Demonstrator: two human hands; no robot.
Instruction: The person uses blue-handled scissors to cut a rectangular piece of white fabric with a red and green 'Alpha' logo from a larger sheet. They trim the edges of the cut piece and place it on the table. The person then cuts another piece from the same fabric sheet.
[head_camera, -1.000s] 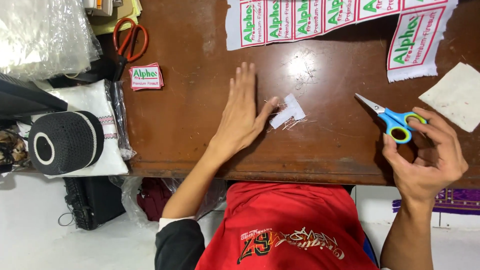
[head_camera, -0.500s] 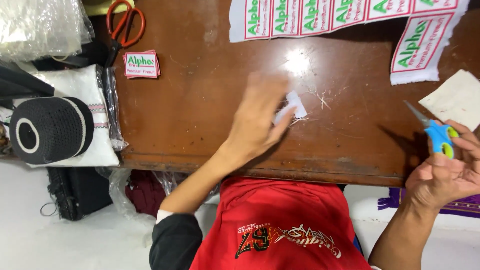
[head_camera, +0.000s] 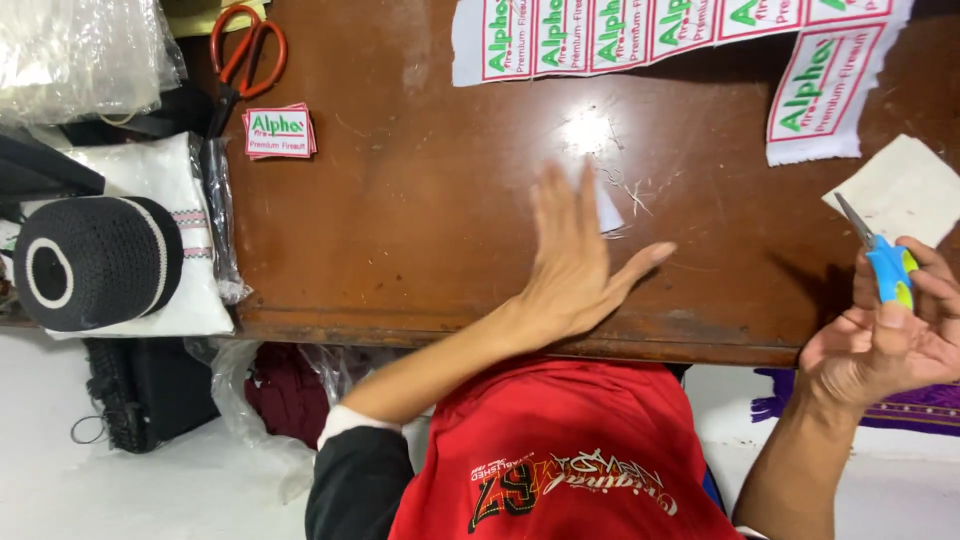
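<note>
The left hand (head_camera: 572, 262) lies flat and open on the tabletop (head_camera: 420, 220) near its front edge, fingers over a small white scrap (head_camera: 607, 208); best to keep the palm low and sweep slowly toward that edge so the scrap and loose threads do not scatter. The right hand (head_camera: 885, 335), off the front right corner, is closed on blue scissors (head_camera: 880, 260), blades pointing away, and should stay clear.

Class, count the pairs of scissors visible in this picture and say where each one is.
2. Orange-handled scissors lie at the table's far left edge; blue-handled scissors are held in the right hand.
</note>
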